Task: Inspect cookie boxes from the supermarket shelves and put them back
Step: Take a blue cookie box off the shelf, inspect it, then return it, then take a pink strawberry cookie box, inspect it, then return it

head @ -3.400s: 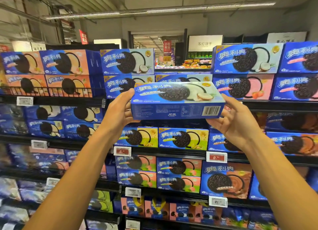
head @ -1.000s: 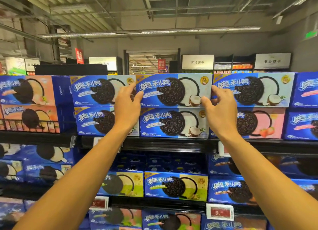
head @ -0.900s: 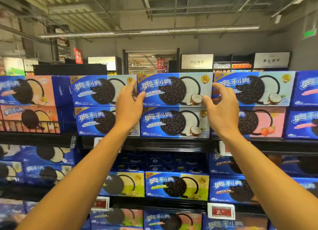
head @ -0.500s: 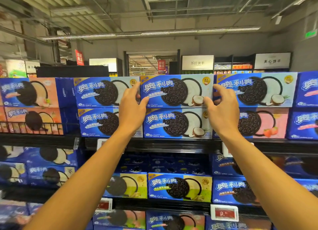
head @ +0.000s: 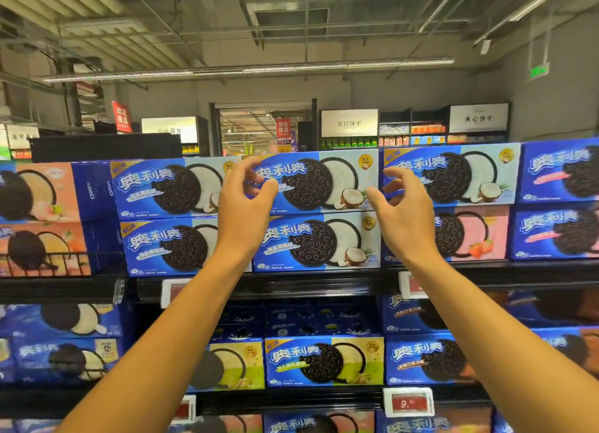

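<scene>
We see left hand [head: 246, 205] and right hand [head: 405, 212] both half-open, fingers curled, gripping nothing. Coconut Oreo box [head: 319, 181] sits between them, top of stack on upper shelf [head: 324, 282], face out. We judge box reshelved, hands clearing.

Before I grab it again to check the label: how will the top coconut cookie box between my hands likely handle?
The top coconut box looks like stiff flat-sided cardboard, so probably rigid and fairly light. It rests on another box, so it should slide out, not roll. Its glossy print may be slightly slippery.
</scene>
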Available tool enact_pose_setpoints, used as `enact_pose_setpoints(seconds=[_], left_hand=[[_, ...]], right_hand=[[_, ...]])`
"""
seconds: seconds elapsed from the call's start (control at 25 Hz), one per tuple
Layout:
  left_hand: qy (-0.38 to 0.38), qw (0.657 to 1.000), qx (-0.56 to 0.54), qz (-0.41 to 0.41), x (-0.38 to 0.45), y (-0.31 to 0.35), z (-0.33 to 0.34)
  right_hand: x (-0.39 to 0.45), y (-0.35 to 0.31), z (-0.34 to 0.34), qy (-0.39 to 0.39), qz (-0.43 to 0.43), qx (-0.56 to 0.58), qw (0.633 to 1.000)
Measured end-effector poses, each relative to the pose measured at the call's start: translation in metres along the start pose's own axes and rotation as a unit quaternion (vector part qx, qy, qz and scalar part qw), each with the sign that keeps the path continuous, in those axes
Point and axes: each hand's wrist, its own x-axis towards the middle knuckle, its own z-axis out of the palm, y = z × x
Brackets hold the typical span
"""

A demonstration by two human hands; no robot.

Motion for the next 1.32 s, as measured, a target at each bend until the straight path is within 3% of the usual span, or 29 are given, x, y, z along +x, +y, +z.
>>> enact_pose_setpoints(seconds=[0.12, 0.52, 0.76, 0.88, 1.0, 1.2, 1.32], left_hand=[[-0.074, 0.996, -0.046, 0.0, -0.002, 0.014, 0.019], [-0.215, 0.974, -0.075, -0.013, -0.027, 0.037, 0.089], [-0.25, 0.965, -0.081, -0.009, -0.066, 0.071, 0.162], [-0.248, 0.967, -0.03, 0.049, -0.081, 0.094, 0.212], [-0.204, 0.96, 0.095, 0.17, -0.077, 0.116, 0.259], [-0.171, 0.89, 0.304, 0.293, -0.055, 0.136, 0.318], [-0.183, 0.863, 0.36, 0.302, -0.046, 0.135, 0.338]], right_hand=[[0.001, 0.004, -0.018, 0.0, 0.009, 0.022, 1.0], [0.012, 0.049, -0.135, 0.002, 0.003, 0.05, 0.999], [0.027, 0.101, -0.221, -0.013, 0.002, 0.045, 0.999], [0.047, 0.128, -0.263, 0.0, -0.019, 0.014, 1.0], [0.074, 0.155, -0.304, 0.035, -0.039, -0.045, 0.998], [0.133, 0.194, -0.35, -0.004, -0.103, -0.218, 0.971], [0.154, 0.211, -0.356, -0.045, -0.106, -0.263, 0.958]])
